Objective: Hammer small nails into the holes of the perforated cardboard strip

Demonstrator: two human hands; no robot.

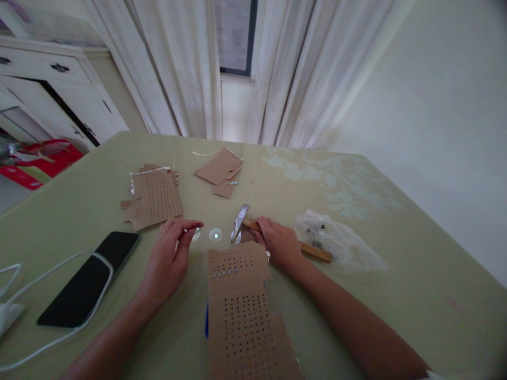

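While the right hand (277, 244) is clenched around the wooden handle of a hammer (273, 232), the tool lies low over the bench (396, 295), its long axis running from lower right to upper left, metal head (240, 222) pointing toward the far left. The left hand (170, 253) pinches a small shiny piece (197, 231) between its fingertips. A perforated cardboard strip (241, 306) lies just before both hands. Farther off are a punched cardboard sheet (156, 198), plain cardboard scraps (219, 169), a dark phone (91, 277) crossed by a white cable (59, 269), and a crumpled plastic bag (336, 240) near the handle's end.
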